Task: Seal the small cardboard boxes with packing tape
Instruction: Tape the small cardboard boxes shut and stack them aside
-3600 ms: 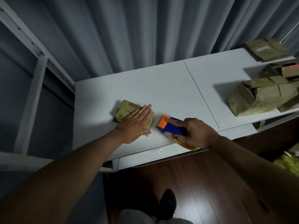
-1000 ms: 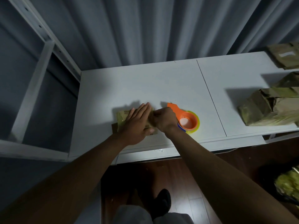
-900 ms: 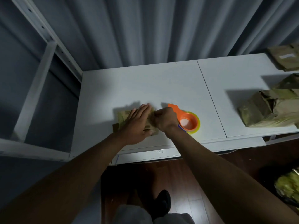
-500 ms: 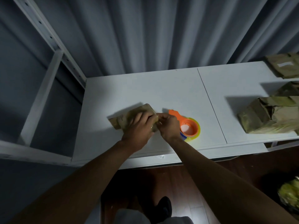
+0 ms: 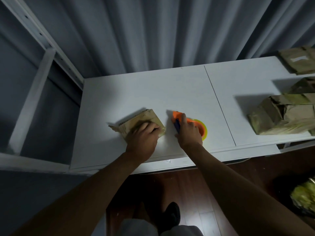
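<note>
A small flat cardboard box (image 5: 138, 119) lies on the white table (image 5: 153, 92), turned at an angle. My left hand (image 5: 144, 135) rests on its near right part, fingers curled over the edge and gripping it. To its right lies an orange and blue tape dispenser (image 5: 196, 125) with a yellow-green roll. My right hand (image 5: 188, 132) lies over the dispenser, fingers around its blue handle.
A pile of cardboard boxes (image 5: 283, 114) sits at the table's right, with another box (image 5: 298, 61) at the far right corner. A white shelf frame (image 5: 34, 82) stands at the left. Grey curtains hang behind. My shoe (image 5: 170, 215) is on the dark wood floor.
My right hand left the box and moved right onto the tape dispenser. My left hand turned the box and slid it a little left.
</note>
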